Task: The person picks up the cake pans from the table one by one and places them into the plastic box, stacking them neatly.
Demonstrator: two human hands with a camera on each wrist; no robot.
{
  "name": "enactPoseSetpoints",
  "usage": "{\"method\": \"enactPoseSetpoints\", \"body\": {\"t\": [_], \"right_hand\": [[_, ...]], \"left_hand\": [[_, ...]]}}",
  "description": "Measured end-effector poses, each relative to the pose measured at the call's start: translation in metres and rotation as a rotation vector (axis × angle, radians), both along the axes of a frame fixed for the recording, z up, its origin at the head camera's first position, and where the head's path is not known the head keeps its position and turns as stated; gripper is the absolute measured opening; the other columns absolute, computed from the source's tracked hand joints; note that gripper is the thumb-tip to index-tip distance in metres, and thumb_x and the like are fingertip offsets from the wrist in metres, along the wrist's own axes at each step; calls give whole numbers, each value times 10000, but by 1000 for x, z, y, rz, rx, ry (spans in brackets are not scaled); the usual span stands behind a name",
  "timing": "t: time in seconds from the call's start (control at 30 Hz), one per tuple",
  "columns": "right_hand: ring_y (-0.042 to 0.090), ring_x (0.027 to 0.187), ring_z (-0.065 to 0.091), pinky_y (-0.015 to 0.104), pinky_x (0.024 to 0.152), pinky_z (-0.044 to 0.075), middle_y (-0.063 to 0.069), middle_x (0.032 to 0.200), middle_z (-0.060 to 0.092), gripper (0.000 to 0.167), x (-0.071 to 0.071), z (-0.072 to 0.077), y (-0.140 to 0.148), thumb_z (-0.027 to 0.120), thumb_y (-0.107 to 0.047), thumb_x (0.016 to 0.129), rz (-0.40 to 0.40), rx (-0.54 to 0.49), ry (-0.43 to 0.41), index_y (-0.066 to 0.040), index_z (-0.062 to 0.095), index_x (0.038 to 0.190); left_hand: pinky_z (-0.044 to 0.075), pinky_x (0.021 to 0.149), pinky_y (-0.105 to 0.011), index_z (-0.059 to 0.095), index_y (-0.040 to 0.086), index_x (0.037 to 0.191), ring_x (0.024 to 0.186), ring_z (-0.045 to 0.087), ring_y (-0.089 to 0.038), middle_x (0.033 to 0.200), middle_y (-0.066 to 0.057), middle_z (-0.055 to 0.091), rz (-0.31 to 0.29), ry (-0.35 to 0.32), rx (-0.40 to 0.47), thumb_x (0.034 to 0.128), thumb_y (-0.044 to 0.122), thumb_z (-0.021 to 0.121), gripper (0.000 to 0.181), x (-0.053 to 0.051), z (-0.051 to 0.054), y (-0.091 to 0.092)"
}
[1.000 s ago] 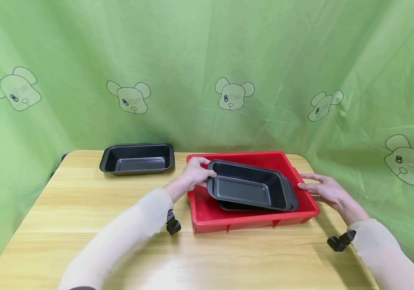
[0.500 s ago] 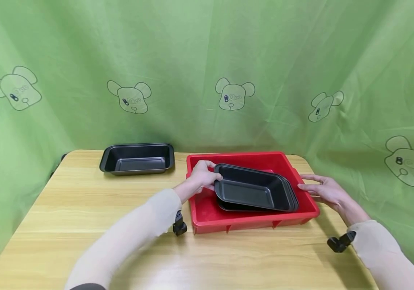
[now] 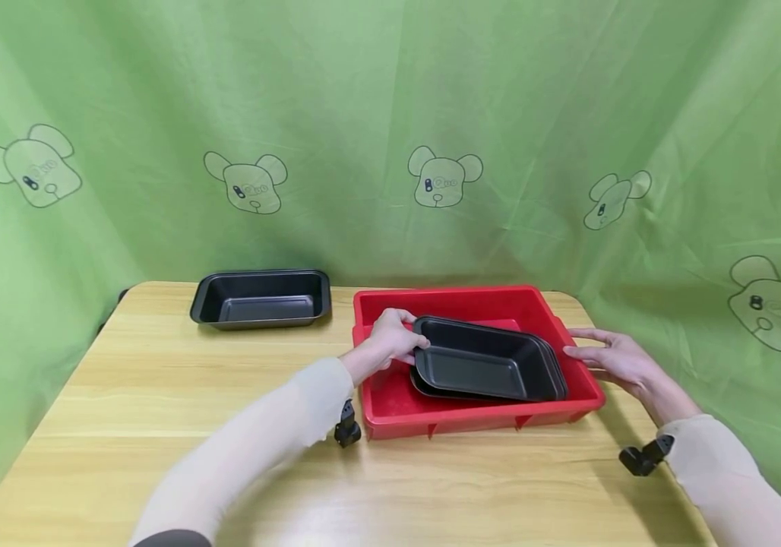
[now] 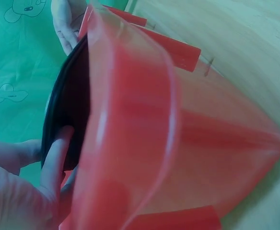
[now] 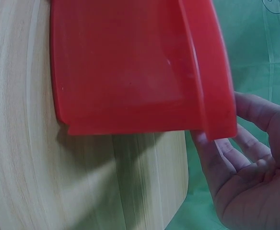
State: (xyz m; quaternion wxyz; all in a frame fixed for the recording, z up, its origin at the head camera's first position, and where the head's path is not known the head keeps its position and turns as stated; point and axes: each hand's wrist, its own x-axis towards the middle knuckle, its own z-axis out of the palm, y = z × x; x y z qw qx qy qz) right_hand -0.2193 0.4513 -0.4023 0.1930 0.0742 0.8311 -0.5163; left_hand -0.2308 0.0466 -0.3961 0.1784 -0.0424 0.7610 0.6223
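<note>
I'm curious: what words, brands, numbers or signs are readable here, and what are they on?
Green curtain: short lettering on the printed animal faces, perhaps "Qoo", too small and faint to read surely.
Red tray: none visible.
Lone black pan and stacked pans in the tray: none visible.

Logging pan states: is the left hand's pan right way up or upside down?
Right way up: the head view shows the pan with its hollow facing up, the left hand gripping one end.
</note>
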Motion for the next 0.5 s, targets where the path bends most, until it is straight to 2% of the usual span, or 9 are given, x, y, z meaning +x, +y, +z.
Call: {"method": "enactPoseSetpoints", "body": {"t": [0.27, 0.37, 0.5], "right_hand": [[54, 941, 783, 247, 853, 663, -155, 1010, 795, 760, 1, 1, -2, 709, -279, 1017, -1, -6, 5, 18, 335, 1609], [49, 938, 783, 242, 850, 659, -152, 1002, 800, 749, 2, 1, -2, 713, -275, 1015, -4, -11, 6, 11, 348, 1603], [45, 942, 781, 245, 854, 660, -156, 1013, 797, 760, 2, 2, -2, 715, -275, 1014, -5, -14, 1, 8, 339, 1611]], "left_hand": [[668, 787, -462, 647, -14, 1214, 898, 803, -364, 1079, -196, 678, -25, -27, -41, 894, 11, 812, 361, 6, 0, -3], [670, 777, -451, 648, -13, 1249, 775, 791, -314, 1052, -196, 690, -43, -37, -47, 895, 14, 813, 392, 7, 1, -5], [666, 788, -454, 622, -10, 1333, 598, 701, -201, 1031, -204, 700, -74, -69, -50, 895, -6, 804, 474, 9, 0, -7]]}}
